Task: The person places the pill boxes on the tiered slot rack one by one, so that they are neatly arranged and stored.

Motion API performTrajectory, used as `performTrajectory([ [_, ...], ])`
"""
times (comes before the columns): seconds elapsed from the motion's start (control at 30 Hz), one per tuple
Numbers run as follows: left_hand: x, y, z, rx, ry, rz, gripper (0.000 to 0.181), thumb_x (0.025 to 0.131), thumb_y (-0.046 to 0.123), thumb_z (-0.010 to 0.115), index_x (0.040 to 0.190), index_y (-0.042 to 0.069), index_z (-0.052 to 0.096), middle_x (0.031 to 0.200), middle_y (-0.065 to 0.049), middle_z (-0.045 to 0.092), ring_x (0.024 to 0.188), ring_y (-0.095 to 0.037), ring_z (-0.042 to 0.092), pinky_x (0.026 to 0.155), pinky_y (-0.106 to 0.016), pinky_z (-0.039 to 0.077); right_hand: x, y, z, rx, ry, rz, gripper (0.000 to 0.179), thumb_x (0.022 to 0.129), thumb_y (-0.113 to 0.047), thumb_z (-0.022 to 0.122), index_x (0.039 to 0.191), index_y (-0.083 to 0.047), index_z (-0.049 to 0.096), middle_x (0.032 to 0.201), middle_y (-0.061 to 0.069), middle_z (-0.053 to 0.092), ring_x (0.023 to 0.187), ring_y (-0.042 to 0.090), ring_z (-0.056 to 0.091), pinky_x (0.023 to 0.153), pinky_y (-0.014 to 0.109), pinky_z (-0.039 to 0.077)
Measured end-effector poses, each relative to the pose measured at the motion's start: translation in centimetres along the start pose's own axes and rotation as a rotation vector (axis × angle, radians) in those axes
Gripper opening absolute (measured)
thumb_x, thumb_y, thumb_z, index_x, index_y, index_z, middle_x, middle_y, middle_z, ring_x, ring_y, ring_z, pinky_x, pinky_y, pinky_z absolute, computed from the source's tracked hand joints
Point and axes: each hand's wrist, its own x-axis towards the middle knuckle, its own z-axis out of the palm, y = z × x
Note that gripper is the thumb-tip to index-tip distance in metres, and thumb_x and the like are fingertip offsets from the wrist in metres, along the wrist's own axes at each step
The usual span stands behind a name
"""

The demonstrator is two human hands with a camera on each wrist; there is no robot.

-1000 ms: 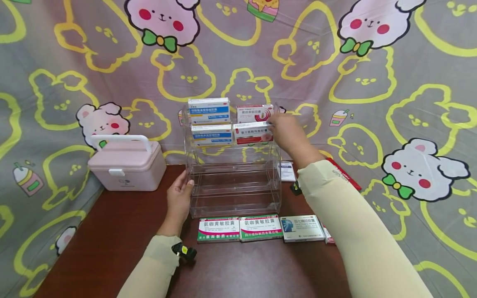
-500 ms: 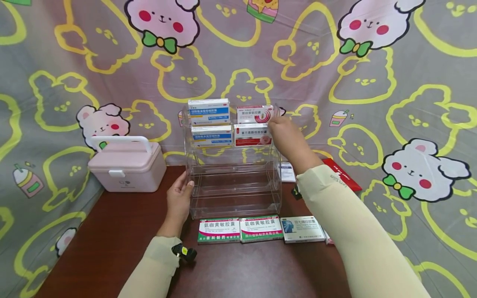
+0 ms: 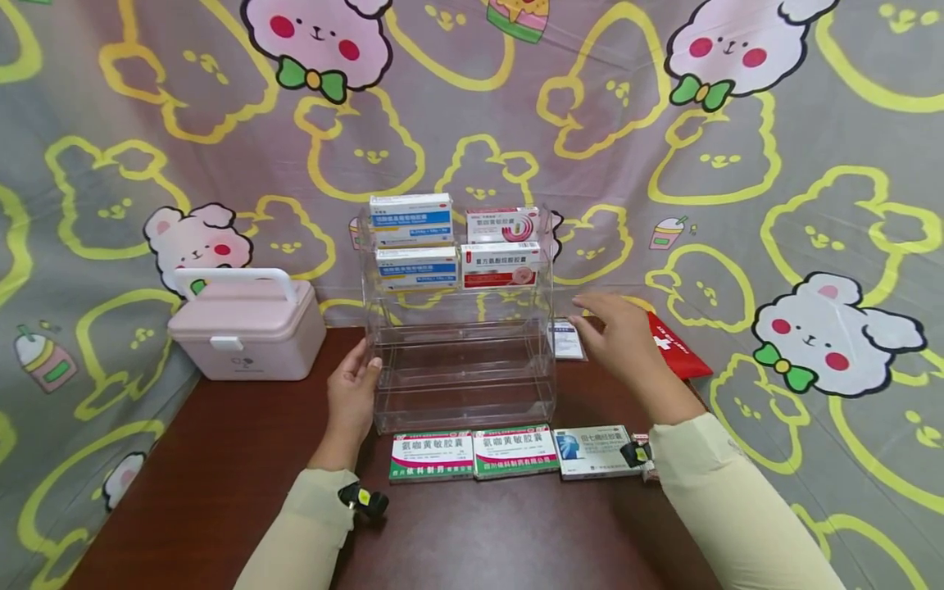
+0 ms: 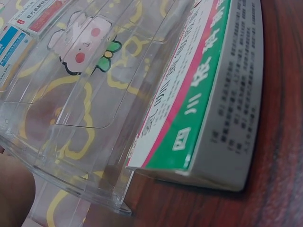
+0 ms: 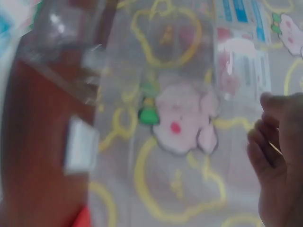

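Note:
A clear stepped display rack (image 3: 465, 393) stands on the table. Its top tier carries a blue-and-white medicine box (image 3: 411, 221) and a red-and-white medicine box (image 3: 503, 225). On the tier below are another blue-and-white box (image 3: 417, 269) and a red-and-white capsule box (image 3: 500, 266). My left hand (image 3: 352, 395) holds the rack's left side edge, thumb toward the front; in the left wrist view only a blurred part of the hand (image 4: 14, 189) shows. My right hand (image 3: 619, 340) is in the air right of the rack, holding nothing, fingers loosely bent.
Before the rack lie two green-and-pink capsule boxes (image 3: 432, 456) (image 3: 515, 451), a white-and-blue box (image 3: 596, 452) and a partly hidden box (image 3: 649, 471). Behind right are a white box (image 3: 568, 340) and a red first aid pouch (image 3: 677, 348). A pink case (image 3: 247, 332) stands left.
My right hand has left the red-and-white capsule box on the second tier and moved down and to the right. The left hand stays at the rack's side.

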Motion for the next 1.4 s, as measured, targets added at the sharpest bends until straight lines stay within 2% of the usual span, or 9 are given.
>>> performTrajectory([
  [0.2,0.0,0.0,0.0,-0.011,-0.005,0.004,0.053,0.108,-0.006,0.058,0.159,-0.006,0.049,0.169,-0.021,0.045,0.161,-0.033,0.038,0.118,-0.016,0.045,-5.4,3.9,-1.8,0.054,-0.142,0.146,0.043,0.097,-0.021,0.084,0.136,-0.006,0.075,0.136,0.019,0.075,0.126,0.042,0.068,0.106,0.065,0.057],
  [0.3,-0.1,0.0,-0.1,-0.006,-0.008,0.001,0.053,0.108,-0.006,0.058,0.160,-0.005,0.048,0.170,-0.019,0.045,0.162,-0.032,0.037,0.119,-0.017,0.045,-7.3,6.1,-3.3,0.140,-0.259,0.267,0.049,0.097,-0.032,0.085,0.138,-0.009,0.073,0.134,0.018,0.074,0.120,0.041,0.066,0.091,0.052,0.066],
  [0.43,-0.1,0.0,-0.1,-0.008,-0.007,-0.003,0.054,0.108,-0.006,0.057,0.161,-0.006,0.047,0.170,-0.018,0.045,0.162,-0.031,0.037,0.120,-0.018,0.044,-9.7,9.2,-5.2,0.246,-0.399,0.427,0.059,0.095,-0.040,0.085,0.143,-0.009,0.068,0.137,0.021,0.067,0.122,0.040,0.058,0.079,0.032,0.064],
  [0.5,-0.2,0.0,-0.1,-0.015,-0.007,-0.008,0.054,0.108,-0.006,0.057,0.161,-0.006,0.046,0.171,-0.018,0.044,0.162,-0.031,0.036,0.120,-0.018,0.044,-10.9,10.7,-5.9,0.259,-0.444,0.477,0.063,0.094,-0.041,0.086,0.145,-0.008,0.066,0.141,0.025,0.062,0.126,0.044,0.055,0.078,0.031,0.065],
  [0.6,-0.2,0.3,-0.1,-0.027,-0.005,-0.015,0.055,0.108,-0.006,0.057,0.162,-0.006,0.044,0.172,-0.018,0.042,0.162,-0.031,0.035,0.121,-0.018,0.043,-12.8,12.8,-6.4,0.239,-0.489,0.520,0.067,0.094,-0.040,0.086,0.147,-0.007,0.064,0.144,0.030,0.057,0.128,0.049,0.052,0.080,0.039,0.067],
  [0.7,-0.2,0.5,0.0,-0.022,-0.004,-0.024,0.055,0.109,-0.005,0.057,0.162,-0.005,0.045,0.172,-0.018,0.042,0.163,-0.031,0.035,0.122,-0.019,0.043,-14.7,14.6,-6.3,0.219,-0.539,0.549,0.073,0.092,-0.041,0.088,0.150,-0.006,0.061,0.148,0.034,0.054,0.130,0.054,0.050,0.083,0.047,0.069],
  [0.9,-0.2,0.5,0.1,-0.028,-0.006,-0.034,0.055,0.108,-0.006,0.057,0.162,-0.005,0.046,0.171,-0.017,0.044,0.163,-0.030,0.036,0.123,-0.021,0.042,-17.2,16.9,-5.9,0.297,-0.635,0.597,0.087,0.089,-0.040,0.090,0.158,-0.004,0.051,0.156,0.038,0.046,0.135,0.059,0.049,0.091,0.053,0.067],
  [1.13,-0.1,0.5,0.2,-0.031,-0.002,-0.037,0.055,0.107,-0.007,0.057,0.161,-0.005,0.046,0.171,-0.017,0.044,0.162,-0.029,0.037,0.121,-0.019,0.044,-18.5,18.3,-5.2,0.380,-0.713,0.587,0.088,0.091,-0.032,0.089,0.162,-0.004,0.044,0.157,0.035,0.048,0.135,0.052,0.055,0.092,0.041,0.066],
  [1.4,0.0,0.4,0.1,-0.032,-0.002,-0.027,0.055,0.107,-0.008,0.057,0.161,-0.006,0.046,0.171,-0.018,0.045,0.161,-0.030,0.038,0.120,-0.018,0.044,-18.7,18.4,-4.7,0.432,-0.742,0.532,0.093,0.087,-0.028,0.091,0.164,-0.006,0.043,0.152,0.029,0.052,0.131,0.042,0.054,0.087,0.034,0.063],
])
